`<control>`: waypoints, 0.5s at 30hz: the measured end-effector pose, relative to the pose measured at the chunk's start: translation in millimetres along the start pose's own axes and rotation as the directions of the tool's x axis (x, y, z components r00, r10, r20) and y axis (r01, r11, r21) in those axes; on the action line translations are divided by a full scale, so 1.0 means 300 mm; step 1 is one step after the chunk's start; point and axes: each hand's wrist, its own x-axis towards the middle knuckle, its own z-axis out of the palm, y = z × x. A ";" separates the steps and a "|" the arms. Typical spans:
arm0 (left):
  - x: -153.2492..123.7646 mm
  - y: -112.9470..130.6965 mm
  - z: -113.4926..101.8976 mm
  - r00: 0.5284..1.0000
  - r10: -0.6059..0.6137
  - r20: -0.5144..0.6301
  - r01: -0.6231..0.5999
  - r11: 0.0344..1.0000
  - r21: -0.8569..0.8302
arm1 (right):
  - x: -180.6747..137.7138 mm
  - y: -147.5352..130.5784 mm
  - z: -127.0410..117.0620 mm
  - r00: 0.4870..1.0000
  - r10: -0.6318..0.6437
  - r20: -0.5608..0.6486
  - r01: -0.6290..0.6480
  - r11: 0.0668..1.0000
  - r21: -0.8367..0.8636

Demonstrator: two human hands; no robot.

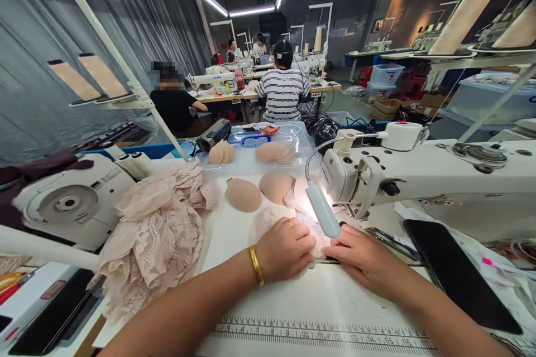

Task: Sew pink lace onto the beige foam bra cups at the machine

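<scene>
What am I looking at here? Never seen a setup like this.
It's one picture, from a camera on a person's head, looking forward and down. No robot: the bare hands are the wearer's own. The left hand rests on sheer pale pink fabric; the right hand is beside it, near a white sewing machine. Whether either grips it is unclear. On the white tabletop lie a heap of beige lace, a rounded beige cup and a flat black phone.

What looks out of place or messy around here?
Mainly the lace heap, crumpled left of the left hand, while the beige pads are neatly fanned. A dark, phone-like slab lies askew right of the right hand, odd beside a sewing machine.
</scene>
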 end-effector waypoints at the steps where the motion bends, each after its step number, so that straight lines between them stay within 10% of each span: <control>1: 0.001 0.001 0.000 1.000 0.000 0.002 0.000 1.000 -0.003 | -0.002 0.002 0.000 1.000 0.004 -0.005 -0.004 1.000 0.007; 15: 0.003 -0.001 0.018 0.999 0.014 -0.045 -0.013 1.000 0.009 | -0.006 0.002 -0.011 0.999 0.028 -0.022 -0.028 0.999 0.022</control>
